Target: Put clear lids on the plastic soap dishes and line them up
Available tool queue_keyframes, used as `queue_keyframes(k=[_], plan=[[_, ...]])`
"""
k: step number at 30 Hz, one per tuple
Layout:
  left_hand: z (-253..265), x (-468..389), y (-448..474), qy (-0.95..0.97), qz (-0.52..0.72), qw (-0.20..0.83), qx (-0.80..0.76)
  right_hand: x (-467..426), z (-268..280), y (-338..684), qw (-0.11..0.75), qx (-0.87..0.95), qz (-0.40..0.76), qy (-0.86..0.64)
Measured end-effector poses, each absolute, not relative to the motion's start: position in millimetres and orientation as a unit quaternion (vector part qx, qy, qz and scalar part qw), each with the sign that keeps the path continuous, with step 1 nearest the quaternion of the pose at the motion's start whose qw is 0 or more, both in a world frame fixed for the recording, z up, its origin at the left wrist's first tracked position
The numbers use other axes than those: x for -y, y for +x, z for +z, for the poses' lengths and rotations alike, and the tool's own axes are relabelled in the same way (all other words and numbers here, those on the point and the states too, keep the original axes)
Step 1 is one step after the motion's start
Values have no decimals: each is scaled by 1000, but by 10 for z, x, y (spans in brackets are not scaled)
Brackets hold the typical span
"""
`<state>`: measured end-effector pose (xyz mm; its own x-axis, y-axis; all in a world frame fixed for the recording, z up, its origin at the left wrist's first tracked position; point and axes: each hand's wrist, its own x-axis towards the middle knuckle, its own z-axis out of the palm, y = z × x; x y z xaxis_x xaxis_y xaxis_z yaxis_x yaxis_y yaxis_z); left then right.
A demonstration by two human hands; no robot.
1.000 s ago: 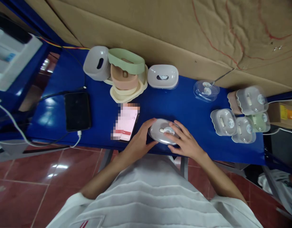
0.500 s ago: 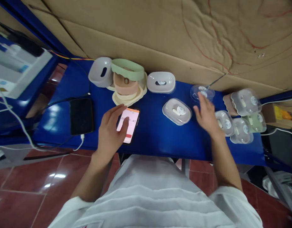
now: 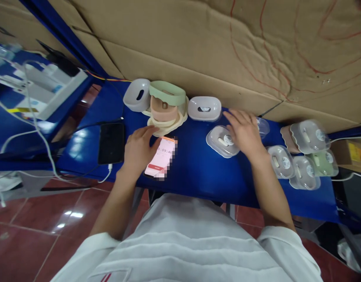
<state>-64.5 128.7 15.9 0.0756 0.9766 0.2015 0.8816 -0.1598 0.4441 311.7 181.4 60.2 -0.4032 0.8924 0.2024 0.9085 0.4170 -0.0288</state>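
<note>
My left hand (image 3: 138, 150) rests open beside a lit phone (image 3: 161, 158) showing a timer. Its thumb reaches over the phone's left edge, and its fingertips point at the cream lid-like pieces (image 3: 158, 127). My right hand (image 3: 244, 131) is open with fingers stretched leftward. It holds nothing and hovers at the right side of a grey box with a clear lid and round sticker (image 3: 221, 141). Behind that hand a clear lid (image 3: 262, 127) is partly hidden. A grey oval box (image 3: 204, 107) lies just left of its fingertips; whether they touch it I cannot tell.
At the back left are a grey tub (image 3: 136, 96), a green tub (image 3: 168, 93) and a peach tub (image 3: 163, 111). Several clear-lidded boxes (image 3: 304, 172) cluster at the right. A dark phone on a cable (image 3: 111, 143) lies left. Cardboard (image 3: 180, 51) walls the back.
My right hand has moved left, from over the clear lids toward the grey boxes. My left hand stays by the phone, its thumb drawn back toward the edge. The view has shifted slightly.
</note>
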Motion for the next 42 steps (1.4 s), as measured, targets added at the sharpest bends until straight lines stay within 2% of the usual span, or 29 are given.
queue_keyframes(k=[3,6,8,13,16,20,24,29,35,42], plan=[[154,-1362,-587,726,219,92,-645,-2089,610,2653,89,885,-27,-455],[201,-1393,-599,726,224,80,-645,-2341,595,2445,62,890,-33,-450],[259,-1375,-648,731,241,97,-631,-2370,634,2467,75,882,-25,-465],[361,-1147,-646,774,263,154,-556,-1736,836,2734,237,817,18,-525],[304,-941,-457,825,253,178,-473,-1092,839,2795,291,797,24,-529],[165,-706,-168,876,235,199,-372,-369,649,2730,266,833,25,-485],[106,-545,-58,893,225,211,-329,3,419,2698,220,836,33,-502],[119,-411,-67,862,249,217,-384,87,269,2711,200,841,64,-498],[95,-381,-58,911,224,162,-305,223,148,2568,189,853,71,-481],[94,-393,-49,923,199,145,-296,398,-38,2560,188,848,81,-489]])
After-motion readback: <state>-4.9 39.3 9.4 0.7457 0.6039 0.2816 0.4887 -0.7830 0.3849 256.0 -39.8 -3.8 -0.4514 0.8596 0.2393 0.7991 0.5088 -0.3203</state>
